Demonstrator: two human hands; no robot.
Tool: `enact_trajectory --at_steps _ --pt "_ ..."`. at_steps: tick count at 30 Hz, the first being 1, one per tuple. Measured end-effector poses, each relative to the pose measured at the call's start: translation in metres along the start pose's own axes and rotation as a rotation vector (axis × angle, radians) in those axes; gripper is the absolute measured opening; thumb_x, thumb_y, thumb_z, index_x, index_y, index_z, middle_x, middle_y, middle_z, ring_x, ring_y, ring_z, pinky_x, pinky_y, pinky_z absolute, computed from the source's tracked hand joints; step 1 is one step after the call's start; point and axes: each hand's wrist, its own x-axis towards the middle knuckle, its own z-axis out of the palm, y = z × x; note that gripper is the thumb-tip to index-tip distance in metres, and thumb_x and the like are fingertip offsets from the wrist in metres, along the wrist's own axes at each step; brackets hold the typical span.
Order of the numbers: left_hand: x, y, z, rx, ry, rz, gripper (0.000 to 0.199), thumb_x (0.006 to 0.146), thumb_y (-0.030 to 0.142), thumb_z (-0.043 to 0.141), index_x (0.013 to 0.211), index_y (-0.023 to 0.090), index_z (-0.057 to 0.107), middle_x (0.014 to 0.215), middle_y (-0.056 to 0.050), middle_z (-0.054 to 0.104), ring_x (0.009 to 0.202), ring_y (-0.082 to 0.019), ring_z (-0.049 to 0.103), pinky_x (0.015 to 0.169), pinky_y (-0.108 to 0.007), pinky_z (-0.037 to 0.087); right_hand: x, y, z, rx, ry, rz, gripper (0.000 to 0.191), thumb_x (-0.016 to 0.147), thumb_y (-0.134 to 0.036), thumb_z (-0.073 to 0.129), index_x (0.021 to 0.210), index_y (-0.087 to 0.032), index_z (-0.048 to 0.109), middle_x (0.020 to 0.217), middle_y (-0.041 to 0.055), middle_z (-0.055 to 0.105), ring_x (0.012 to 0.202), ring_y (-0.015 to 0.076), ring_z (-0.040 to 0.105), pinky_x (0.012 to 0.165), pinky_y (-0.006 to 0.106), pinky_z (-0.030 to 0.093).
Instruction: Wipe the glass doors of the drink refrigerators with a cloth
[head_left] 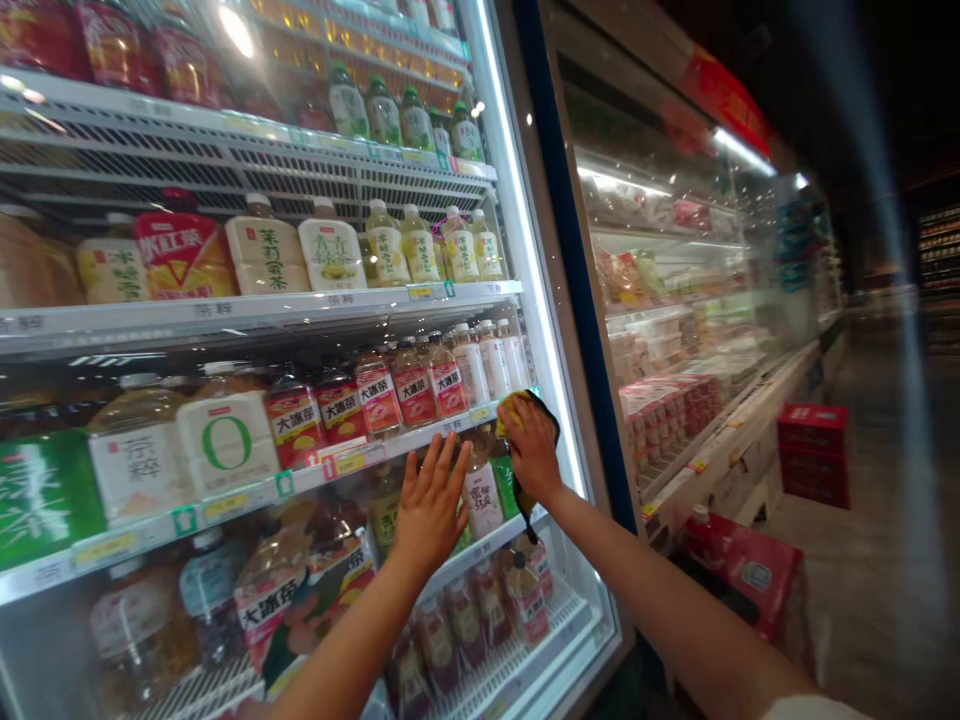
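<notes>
My left hand [431, 505] lies flat with fingers spread against the glass door of a lit drinks fridge. To its right, my right hand [534, 450] presses a yellow cloth [510, 411] with a dark edge to the same glass, close to the door's right side. A dark corner of the cloth hangs below the wrist. Behind the glass, near both hands, stand red-labelled tea bottles [413, 388] and a white-labelled bottle [484, 497]. The palm side of my right hand is hidden.
Shelves [247, 483] of bottled drinks fill the fridge. A bright light strip [517, 180] runs down its right side. Further right stands an open chilled display case [720, 400]. Red boxes [814, 455] sit on the floor beside it, and a nearer red carton [757, 575] lies below.
</notes>
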Motion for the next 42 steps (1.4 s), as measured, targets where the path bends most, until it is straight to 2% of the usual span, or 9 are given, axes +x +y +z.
enact_trajectory --at_steps 3,7,15,18,27,30,36,38,42 --pt "0.017 0.006 0.003 -0.005 -0.020 0.031 0.089 0.084 0.039 0.069 0.161 0.021 0.028 0.169 -0.011 0.020 0.158 -0.029 0.013 0.130 -0.049 0.002 0.048 0.001 -0.013 0.002 -0.084 -0.026 0.065 0.093 -0.008 0.047 0.153 -0.034 0.045 0.166 -0.0008 0.035 0.154 0.0274 0.029 0.126 0.053 0.028" --pt "0.034 0.015 0.010 -0.009 -0.005 0.062 0.089 0.083 0.037 0.070 0.160 0.021 0.030 0.169 -0.010 0.020 0.158 -0.028 0.014 0.130 -0.047 0.008 0.092 0.033 -0.024 -0.029 -0.029 0.106 0.060 0.096 -0.015 0.047 0.154 -0.031 0.043 0.166 0.0021 0.034 0.154 0.0268 0.029 0.124 0.050 0.031" --pt "0.033 0.020 0.025 -0.050 0.067 0.106 0.088 0.087 0.036 0.067 0.162 0.021 0.024 0.169 -0.009 0.020 0.157 -0.029 0.015 0.129 -0.046 0.018 0.012 0.099 0.002 -0.005 0.171 0.211 0.052 0.101 -0.023 0.038 0.152 -0.023 0.044 0.160 0.0122 0.041 0.151 0.0265 0.033 0.121 0.051 0.034" --pt "0.034 0.019 0.026 -0.056 0.075 0.108 0.089 0.087 0.039 0.068 0.162 0.021 0.023 0.169 -0.010 0.020 0.157 -0.030 0.015 0.128 -0.047 0.019 0.010 0.107 0.005 0.023 0.208 0.210 0.051 0.100 -0.022 0.037 0.151 -0.022 0.046 0.157 0.0134 0.043 0.149 0.0266 0.035 0.121 0.052 0.034" --pt "0.033 0.019 0.026 -0.026 0.070 0.101 0.082 0.088 0.043 0.068 0.159 0.020 0.034 0.168 -0.009 0.024 0.158 -0.028 0.015 0.129 -0.044 0.017 0.144 0.105 -0.015 0.003 0.224 0.177 0.054 0.097 -0.020 0.042 0.151 -0.017 0.044 0.157 0.0154 0.043 0.148 0.0294 0.036 0.122 0.051 0.033" --pt "0.034 0.019 0.026 -0.026 0.077 0.097 0.083 0.087 0.043 0.070 0.159 0.021 0.034 0.168 -0.009 0.024 0.158 -0.028 0.016 0.129 -0.044 0.016 0.115 0.098 -0.013 -0.015 0.184 0.107 0.053 0.098 -0.023 0.044 0.151 -0.021 0.046 0.160 0.0112 0.041 0.150 0.0272 0.033 0.124 0.047 0.030" --pt "0.034 0.020 0.025 -0.038 0.070 0.098 0.086 0.086 0.043 0.070 0.160 0.021 0.031 0.168 -0.010 0.023 0.158 -0.028 0.015 0.129 -0.044 0.015 -0.012 0.114 0.004 -0.028 0.144 0.058 0.052 0.101 -0.022 0.040 0.153 -0.025 0.044 0.159 0.0103 0.044 0.151 0.0263 0.033 0.123 0.054 0.032" --pt "0.033 0.020 0.025 -0.035 0.069 0.099 0.087 0.086 0.042 0.071 0.160 0.020 0.031 0.168 -0.010 0.023 0.158 -0.028 0.014 0.129 -0.044 0.014 -0.015 0.121 0.004 -0.009 0.156 0.081 0.052 0.100 -0.021 0.041 0.151 -0.024 0.046 0.157 0.0106 0.045 0.150 0.0263 0.035 0.123 0.054 0.033" --pt "0.033 0.021 0.025 -0.029 0.066 0.098 0.088 0.086 0.041 0.070 0.161 0.021 0.028 0.168 -0.010 0.022 0.158 -0.028 0.011 0.130 -0.044 0.013 0.043 0.117 -0.002 0.020 0.217 0.154 0.050 0.101 -0.020 0.038 0.150 -0.018 0.047 0.156 0.0151 0.044 0.150 0.0274 0.034 0.123 0.053 0.033"
